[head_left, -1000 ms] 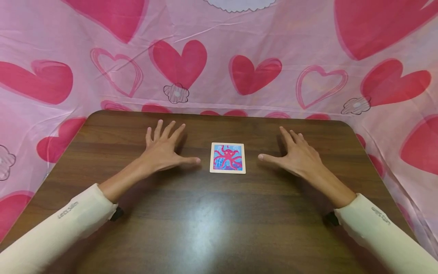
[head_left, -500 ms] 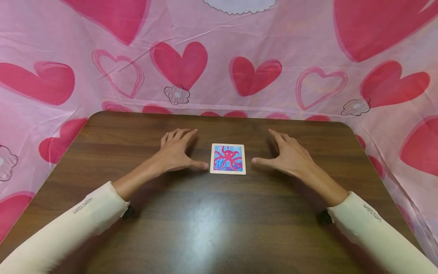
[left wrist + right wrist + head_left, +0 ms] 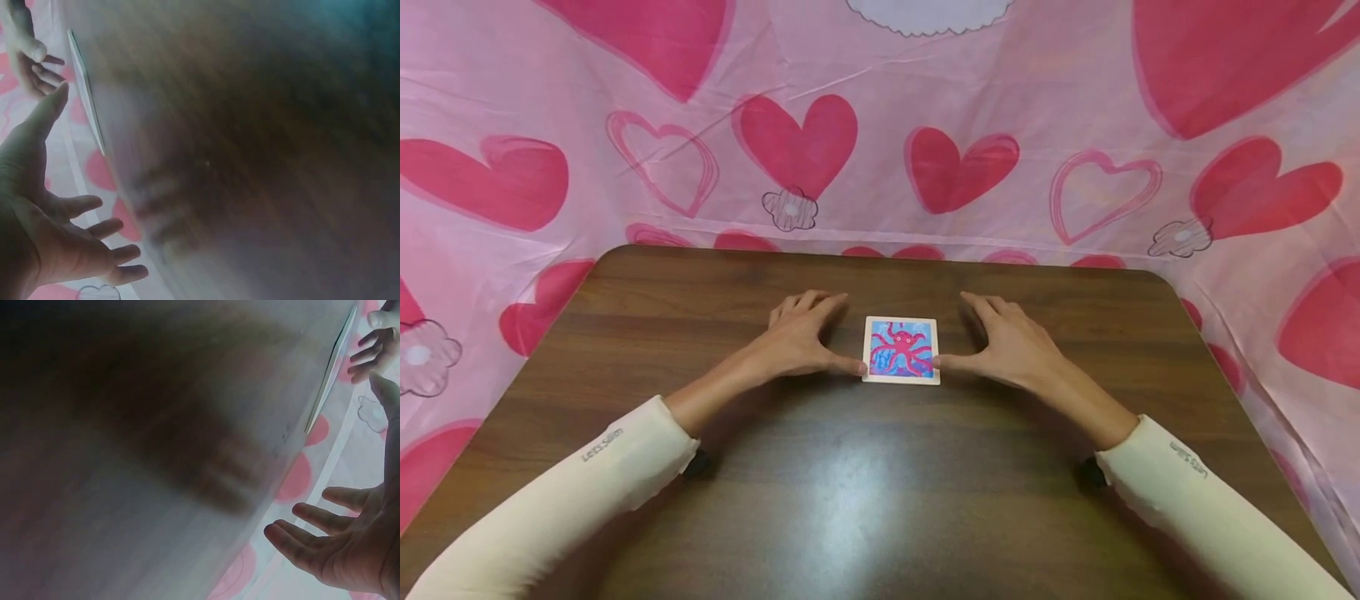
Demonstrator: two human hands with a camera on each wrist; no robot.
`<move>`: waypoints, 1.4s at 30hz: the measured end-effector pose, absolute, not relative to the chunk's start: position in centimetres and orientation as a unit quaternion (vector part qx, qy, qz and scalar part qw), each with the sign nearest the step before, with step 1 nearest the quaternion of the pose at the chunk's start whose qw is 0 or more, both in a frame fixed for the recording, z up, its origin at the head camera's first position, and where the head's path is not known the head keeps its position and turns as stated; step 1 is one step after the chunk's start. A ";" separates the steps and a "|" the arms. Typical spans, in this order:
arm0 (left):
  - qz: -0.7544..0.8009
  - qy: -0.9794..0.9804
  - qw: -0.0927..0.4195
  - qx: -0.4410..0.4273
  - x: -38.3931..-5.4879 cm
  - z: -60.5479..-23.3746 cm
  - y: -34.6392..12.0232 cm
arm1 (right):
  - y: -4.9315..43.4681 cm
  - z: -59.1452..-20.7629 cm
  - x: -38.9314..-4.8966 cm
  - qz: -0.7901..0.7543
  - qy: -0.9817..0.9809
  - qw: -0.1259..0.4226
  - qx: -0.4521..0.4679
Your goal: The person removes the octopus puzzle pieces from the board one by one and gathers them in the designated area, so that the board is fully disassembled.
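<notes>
A square picture tile (image 3: 901,350) with a pale border and a pink octopus on blue lies flat on the table. To its left is my left hand (image 3: 793,342), fingers spread and thumb tip right at the tile's lower left edge in the head view. My right hand (image 3: 1015,346) mirrors it on the other side, its thumb tip overlapping the lower right border. Both palms face inward and neither hand grips anything. From the left wrist, the tile (image 3: 87,94) shows edge-on beyond the thumb; the right wrist view has the tile (image 3: 332,369) edge-on too.
The dark wood-grain table (image 3: 850,517) has rounded far corners. Behind it and at both sides hangs a pink cloth (image 3: 880,108) printed with hearts. White sleeves (image 3: 565,492) cover both forearms, with a dark object under each cuff.
Both hands have moved inward toward the tile, the left to the right and the right to the left. Their thumbs have come from a gap to the tile's edges. The tile stays put.
</notes>
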State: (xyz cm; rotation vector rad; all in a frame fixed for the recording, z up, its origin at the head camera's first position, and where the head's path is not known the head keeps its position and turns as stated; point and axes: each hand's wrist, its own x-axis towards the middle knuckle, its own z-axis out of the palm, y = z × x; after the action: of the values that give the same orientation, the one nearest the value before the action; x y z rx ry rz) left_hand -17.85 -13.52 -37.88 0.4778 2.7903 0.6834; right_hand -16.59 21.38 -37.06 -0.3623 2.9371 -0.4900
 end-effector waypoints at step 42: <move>0.134 0.950 0.214 0.183 -17.5 -38.8 -13.6 | 17.1 -36.9 -20.4 -0.196 0.932 0.116 -0.282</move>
State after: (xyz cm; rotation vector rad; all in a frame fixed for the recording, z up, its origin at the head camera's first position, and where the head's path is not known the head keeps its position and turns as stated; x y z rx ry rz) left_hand -17.47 -13.59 -38.79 0.5087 2.6352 0.3729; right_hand -20.37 17.15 -36.88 -0.8260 2.7292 -0.5732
